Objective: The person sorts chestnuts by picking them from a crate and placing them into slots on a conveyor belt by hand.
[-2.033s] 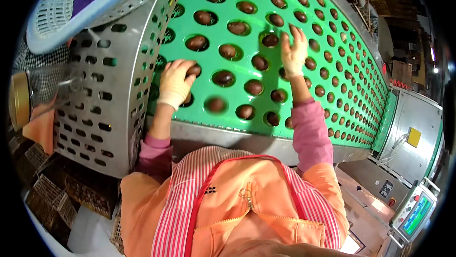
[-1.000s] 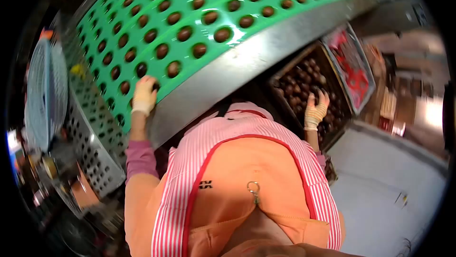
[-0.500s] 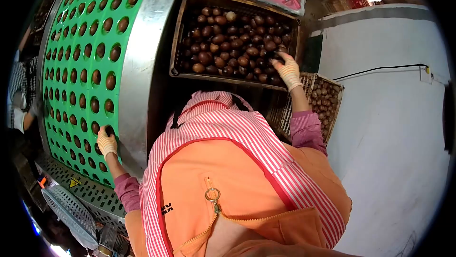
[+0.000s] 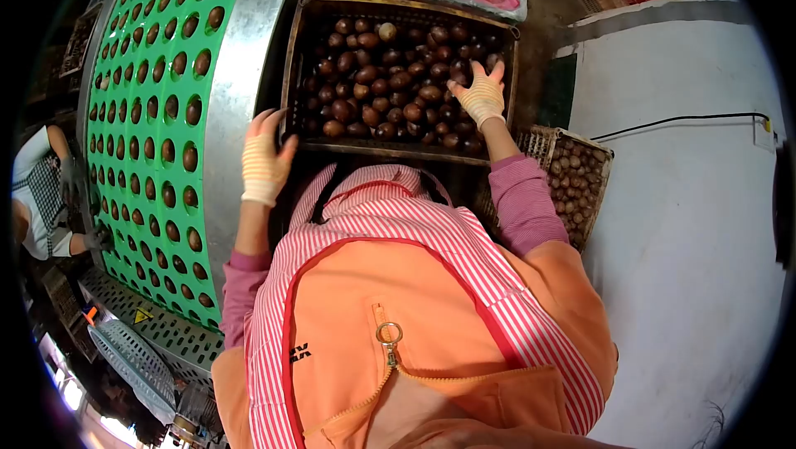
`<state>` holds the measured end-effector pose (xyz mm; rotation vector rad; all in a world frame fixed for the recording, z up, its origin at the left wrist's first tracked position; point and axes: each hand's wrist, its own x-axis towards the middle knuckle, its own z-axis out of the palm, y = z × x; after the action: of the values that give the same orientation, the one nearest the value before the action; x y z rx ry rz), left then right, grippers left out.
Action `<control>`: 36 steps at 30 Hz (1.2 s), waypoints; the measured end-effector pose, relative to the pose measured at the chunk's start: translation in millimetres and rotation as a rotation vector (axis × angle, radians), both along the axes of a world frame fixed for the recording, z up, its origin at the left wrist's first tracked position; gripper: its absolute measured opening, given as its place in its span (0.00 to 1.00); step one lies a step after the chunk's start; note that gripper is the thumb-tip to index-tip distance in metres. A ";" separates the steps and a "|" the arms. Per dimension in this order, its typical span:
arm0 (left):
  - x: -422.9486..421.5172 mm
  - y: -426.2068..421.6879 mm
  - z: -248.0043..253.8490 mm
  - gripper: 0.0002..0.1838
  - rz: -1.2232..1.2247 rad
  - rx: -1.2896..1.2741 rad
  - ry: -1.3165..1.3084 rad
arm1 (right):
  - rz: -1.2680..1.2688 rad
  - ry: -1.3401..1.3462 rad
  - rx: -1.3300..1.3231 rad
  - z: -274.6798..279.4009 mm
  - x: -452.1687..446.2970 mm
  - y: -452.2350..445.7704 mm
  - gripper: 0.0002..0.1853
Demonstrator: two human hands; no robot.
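One open left hand (image 4: 265, 163), in pale striped knit, hovers beside a dark slatted crate (image 4: 390, 149) where many glossy brown egg-shaped pieces (image 4: 366, 74) remain unplaced beneath the spread right hand (image 4: 482, 99), its hold unclear, while the green dimpled plastic belt (image 4: 189, 217) looks mostly filled.

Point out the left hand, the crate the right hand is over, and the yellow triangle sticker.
Left hand (image 4: 264, 169): head view, back of the hand.
Crate (image 4: 373, 150): head view, rim nearest the wearer.
Yellow triangle sticker (image 4: 142, 315): head view, about its middle.
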<state>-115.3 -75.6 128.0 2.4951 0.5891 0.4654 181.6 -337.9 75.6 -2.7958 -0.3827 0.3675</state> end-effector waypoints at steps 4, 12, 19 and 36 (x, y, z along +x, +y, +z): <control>54.7 3.6 -14.3 0.33 -0.123 -0.064 0.082 | 0.087 -0.083 -0.073 -21.4 -19.6 6.4 0.35; 136.2 17.7 -53.2 0.45 -0.118 -0.105 0.260 | 0.058 0.211 0.174 -14.9 -69.7 69.0 0.41; 204.3 41.0 -86.7 0.51 -0.131 -0.018 0.454 | -0.137 -0.161 0.090 -0.5 67.3 32.7 0.39; 256.7 90.8 -121.3 0.57 -0.130 -0.639 0.398 | -0.287 0.577 0.189 -32.2 149.1 45.5 0.45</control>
<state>141.4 15.2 6.7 1.9852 0.6019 -0.2522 330.7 -292.4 43.5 -2.3709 0.1097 0.9705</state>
